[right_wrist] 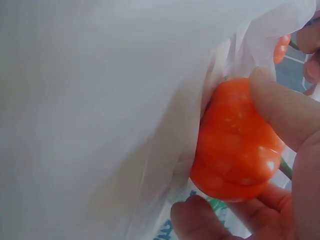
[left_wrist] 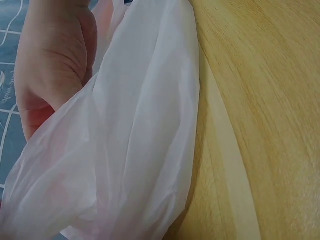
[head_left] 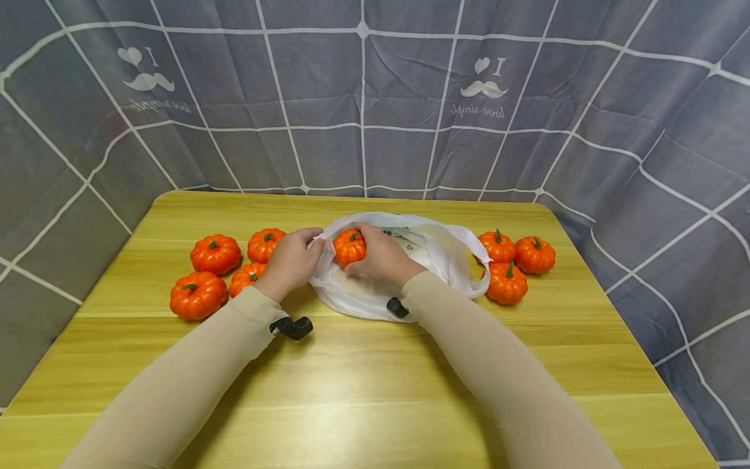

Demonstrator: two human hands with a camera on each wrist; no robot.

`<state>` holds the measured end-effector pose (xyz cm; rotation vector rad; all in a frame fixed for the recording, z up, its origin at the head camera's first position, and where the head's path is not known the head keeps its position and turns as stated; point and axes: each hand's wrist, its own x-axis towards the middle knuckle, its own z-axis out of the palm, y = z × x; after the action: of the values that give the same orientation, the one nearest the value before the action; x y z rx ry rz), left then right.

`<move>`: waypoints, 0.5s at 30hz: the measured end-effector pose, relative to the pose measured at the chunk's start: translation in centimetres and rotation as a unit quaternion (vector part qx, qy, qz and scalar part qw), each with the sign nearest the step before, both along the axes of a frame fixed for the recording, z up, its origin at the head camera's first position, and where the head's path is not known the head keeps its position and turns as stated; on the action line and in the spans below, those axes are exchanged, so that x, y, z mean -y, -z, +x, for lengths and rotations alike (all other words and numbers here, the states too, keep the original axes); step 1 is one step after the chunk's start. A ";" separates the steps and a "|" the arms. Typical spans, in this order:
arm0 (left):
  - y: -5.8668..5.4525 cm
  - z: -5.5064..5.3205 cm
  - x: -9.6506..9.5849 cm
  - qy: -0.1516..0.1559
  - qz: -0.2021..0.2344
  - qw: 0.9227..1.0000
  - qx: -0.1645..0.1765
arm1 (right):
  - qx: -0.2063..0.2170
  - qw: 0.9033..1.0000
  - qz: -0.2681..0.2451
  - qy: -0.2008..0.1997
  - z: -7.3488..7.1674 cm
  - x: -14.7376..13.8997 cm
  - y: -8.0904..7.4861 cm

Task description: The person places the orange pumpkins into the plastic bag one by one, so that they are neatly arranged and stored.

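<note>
Gripping a small orange pumpkin (head_left: 349, 249) with the right hand (head_left: 383, 255), between thumb and curled fingers, in the mouth of a white plastic bag (head_left: 433, 238). Pointing the green stem (right_wrist: 286, 169) toward the palm in the right wrist view. Pinching the left edge of the bag's opening with the left hand (head_left: 291, 260), just beside the gripped pumpkin, with the thumb tip hidden behind plastic in the left wrist view. With four more pumpkins (head_left: 215, 254) grouped on the tabletop (head_left: 363, 391) to the left, near the left hand and partly behind it, and three other pumpkins (head_left: 506, 283) clustered at the bag's right side, next to its loop handle (head_left: 484, 260).
</note>
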<state>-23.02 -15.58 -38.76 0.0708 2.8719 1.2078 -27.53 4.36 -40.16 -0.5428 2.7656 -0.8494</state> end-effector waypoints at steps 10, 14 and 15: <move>0.0 0.0 -0.1 0.003 0.001 1.000 0.000 | -0.034 0.999 0.035 0.000 2.3 -2.6 -2.6; -0.1 0.0 -0.1 0.000 0.000 1.000 0.001 | -0.050 0.998 0.029 0.001 4.0 -4.9 -5.4; -0.1 -0.1 -0.1 0.000 -0.001 1.000 0.002 | -0.056 0.998 0.019 0.001 4.4 -5.7 -6.1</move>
<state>-23.09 -15.45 -38.67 0.0696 2.8701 1.2034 -23.15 10.04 -34.05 -0.5984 2.8779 -0.7873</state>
